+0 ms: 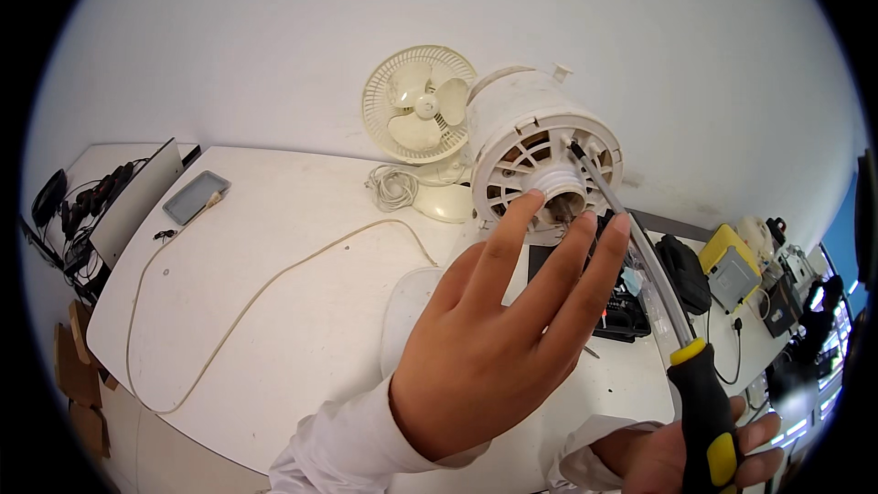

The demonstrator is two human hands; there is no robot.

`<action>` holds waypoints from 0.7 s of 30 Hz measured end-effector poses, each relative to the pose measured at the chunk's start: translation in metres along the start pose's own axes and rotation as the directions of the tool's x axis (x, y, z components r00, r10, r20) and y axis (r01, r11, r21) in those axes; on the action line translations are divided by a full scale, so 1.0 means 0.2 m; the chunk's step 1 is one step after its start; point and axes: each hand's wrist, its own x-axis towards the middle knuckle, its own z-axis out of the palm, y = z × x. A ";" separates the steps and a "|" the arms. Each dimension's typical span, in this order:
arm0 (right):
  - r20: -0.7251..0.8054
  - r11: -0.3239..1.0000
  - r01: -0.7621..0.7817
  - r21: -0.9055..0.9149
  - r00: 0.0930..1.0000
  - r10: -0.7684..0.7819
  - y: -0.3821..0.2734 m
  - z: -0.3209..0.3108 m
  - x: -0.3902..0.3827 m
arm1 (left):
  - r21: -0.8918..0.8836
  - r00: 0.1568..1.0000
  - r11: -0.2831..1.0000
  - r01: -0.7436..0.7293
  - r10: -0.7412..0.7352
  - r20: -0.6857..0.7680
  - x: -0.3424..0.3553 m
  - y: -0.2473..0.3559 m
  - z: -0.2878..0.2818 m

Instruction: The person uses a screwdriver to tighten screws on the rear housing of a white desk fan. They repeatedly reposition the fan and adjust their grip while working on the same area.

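Observation:
A white fan motor housing (pixel 512 101) with a round vented front and a threaded collar (pixel 540 179) stands toward the back, right of centre. My left hand (pixel 498 338) reaches up to it, fingers spread, fingertips at the collar and the short shaft in its middle; whether they press on it I cannot tell. In my right hand (pixel 654 462), low on the right, is a long screwdriver (pixel 700 402) with a black and yellow handle. Its shank slants up to the vented front, and the tip meets the upper right part. My left fingers partly hide the lower front.
A small cream desk fan (pixel 425 105) with a coiled cord stands behind, at the wall. A loose beige cable (pixel 261 297) curves across the white table (pixel 229 220) near a grey tray (pixel 195 198). At right are an open black tool case (pixel 626 316) and a yellow-grey box (pixel 732 270).

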 end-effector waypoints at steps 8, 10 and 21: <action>-0.465 0.941 -0.319 0.110 0.821 0.332 -0.06 0.07 0.01 | 0.026 1.000 1.000 -0.003 0.003 -0.010 -0.01 0.00 0.01; -0.060 0.984 0.036 0.172 0.998 -0.026 -0.02 0.08 0.05 | 0.040 1.000 0.999 0.001 -0.001 0.005 -0.01 0.00 0.00; -0.104 0.998 0.067 0.017 0.992 -0.065 0.00 0.15 0.06 | 0.043 1.000 0.999 0.013 -0.013 0.004 -0.01 0.01 -0.01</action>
